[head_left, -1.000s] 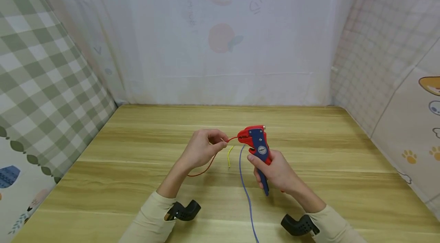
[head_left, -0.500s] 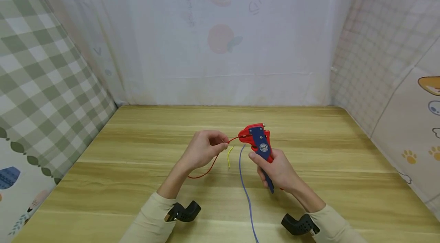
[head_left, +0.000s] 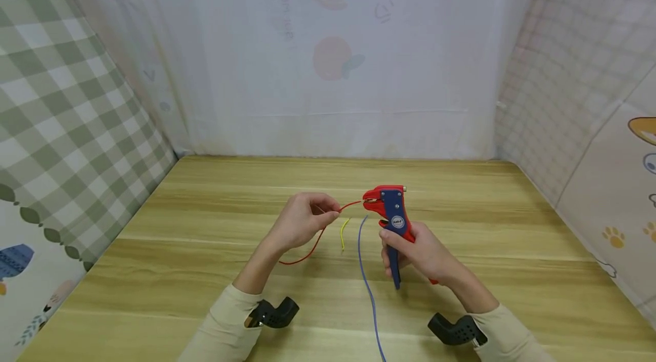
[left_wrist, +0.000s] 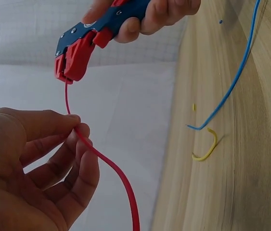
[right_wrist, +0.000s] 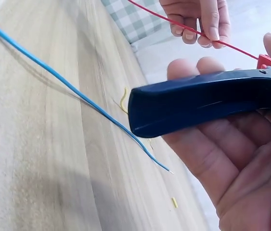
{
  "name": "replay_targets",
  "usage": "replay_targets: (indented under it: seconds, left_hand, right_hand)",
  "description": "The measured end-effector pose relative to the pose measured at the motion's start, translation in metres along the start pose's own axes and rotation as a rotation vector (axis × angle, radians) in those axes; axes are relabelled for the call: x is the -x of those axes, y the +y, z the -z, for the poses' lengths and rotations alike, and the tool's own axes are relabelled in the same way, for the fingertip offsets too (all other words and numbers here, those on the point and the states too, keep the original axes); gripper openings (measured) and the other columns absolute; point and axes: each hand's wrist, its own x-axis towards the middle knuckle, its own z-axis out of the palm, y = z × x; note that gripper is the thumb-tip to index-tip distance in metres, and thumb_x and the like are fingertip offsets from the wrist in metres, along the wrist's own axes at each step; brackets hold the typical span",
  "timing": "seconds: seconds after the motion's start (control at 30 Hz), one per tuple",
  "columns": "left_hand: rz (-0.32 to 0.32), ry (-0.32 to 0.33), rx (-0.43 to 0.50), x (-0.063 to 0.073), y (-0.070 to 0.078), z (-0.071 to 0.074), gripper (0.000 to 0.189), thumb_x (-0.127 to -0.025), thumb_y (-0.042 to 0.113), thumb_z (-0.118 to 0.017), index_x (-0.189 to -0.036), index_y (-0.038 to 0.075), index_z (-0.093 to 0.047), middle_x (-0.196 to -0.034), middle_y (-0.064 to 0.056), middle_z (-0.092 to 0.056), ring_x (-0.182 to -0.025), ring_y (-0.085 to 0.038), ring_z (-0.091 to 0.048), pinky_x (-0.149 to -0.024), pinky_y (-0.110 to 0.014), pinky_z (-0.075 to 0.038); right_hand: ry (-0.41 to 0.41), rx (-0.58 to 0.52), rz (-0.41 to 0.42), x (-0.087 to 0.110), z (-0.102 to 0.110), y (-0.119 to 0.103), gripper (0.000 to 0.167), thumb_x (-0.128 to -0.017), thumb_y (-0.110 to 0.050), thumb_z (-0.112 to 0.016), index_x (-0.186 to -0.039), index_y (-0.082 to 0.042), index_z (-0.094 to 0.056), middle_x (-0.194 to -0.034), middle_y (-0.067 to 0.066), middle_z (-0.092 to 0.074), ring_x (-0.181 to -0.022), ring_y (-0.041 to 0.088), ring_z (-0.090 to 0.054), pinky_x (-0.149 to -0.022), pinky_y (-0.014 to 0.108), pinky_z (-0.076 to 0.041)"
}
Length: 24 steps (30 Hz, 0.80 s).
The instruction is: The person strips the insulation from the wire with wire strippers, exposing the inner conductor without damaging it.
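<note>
Between thumb and forefinger my left hand pinches a red wire near its tip. The tip points right at the mouth of a red and blue wire stripper; whether it sits inside the jaws I cannot tell. My right hand grips the stripper round its handles, above the table, with the two handles spread apart. In the right wrist view the blue handle hides part of the fingers. Below, on the table, lie a blue wire with a bare tip and a short curved yellow wire.
The wood-grain table ends at a pale cloth behind, with a checked cloth on the left. A tiny yellow scrap and a blue scrap lie on the table. Each wrist wears a black camera mount.
My right hand has moved slightly right with the wire stripper, and its jaws now stand farther from my left hand. The left hand has hardly moved; more red wire shows ahead of its fingertips.
</note>
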Motion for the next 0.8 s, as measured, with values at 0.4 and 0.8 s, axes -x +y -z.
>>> replay_targets:
  seconds: [0.4,0.8]
  left_hand:
    - [0.0,0.004,0.005,0.001,-0.0006,0.0027,0.006,-0.098,0.013,-0.074,-0.099,0.013,-0.08,-0.094,-0.001,-0.077,-0.082,-0.013,-0.07,-0.074,-0.029,-0.056]
    - [0.003,0.002,0.011,0.0014,-0.0002,0.0045,0.006,-0.098,0.012,-0.074,-0.098,0.012,-0.08,-0.094,-0.003,-0.077,-0.083,-0.016,-0.071,-0.074,-0.028,-0.055]
  right_hand:
    - [0.006,0.002,0.021,0.0011,0.0032,-0.0017,0.034,-0.113,-0.024,-0.049,-0.099,0.006,-0.055,-0.076,0.007,-0.07,-0.064,0.022,-0.074,-0.069,0.042,-0.066]
    - [0.157,0.082,-0.023,0.0001,-0.0016,-0.0023,0.045,-0.112,-0.031,-0.053,-0.091,0.01,-0.051,-0.061,0.003,-0.062,-0.048,0.021,-0.064,-0.05,0.034,-0.055]
